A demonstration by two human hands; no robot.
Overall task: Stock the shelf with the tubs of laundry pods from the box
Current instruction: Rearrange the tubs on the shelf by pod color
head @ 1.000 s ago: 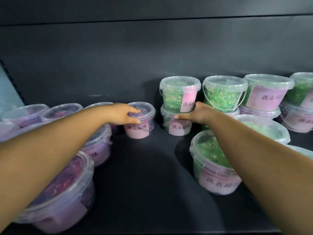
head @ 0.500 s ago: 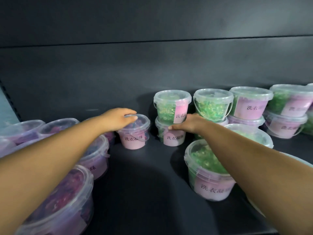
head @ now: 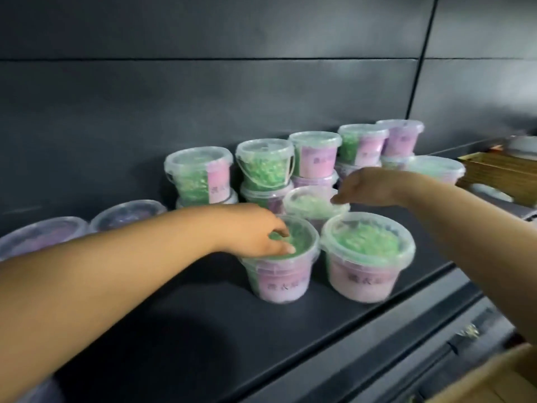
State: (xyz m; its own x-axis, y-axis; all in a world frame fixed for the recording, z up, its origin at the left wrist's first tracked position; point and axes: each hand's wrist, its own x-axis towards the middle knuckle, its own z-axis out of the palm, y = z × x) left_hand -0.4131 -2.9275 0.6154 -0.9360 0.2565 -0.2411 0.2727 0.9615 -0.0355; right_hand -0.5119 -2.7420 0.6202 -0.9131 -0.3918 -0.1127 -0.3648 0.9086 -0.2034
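Near the shelf's front edge, the left hand grips a green tub's lid; the right hand hovers loosely open, empty.

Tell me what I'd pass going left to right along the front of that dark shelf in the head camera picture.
Left hand resting on the lid of a clear plastic tub of green pods with a pink label → a second, matching green-pod tub → a brown cardboard box corner.
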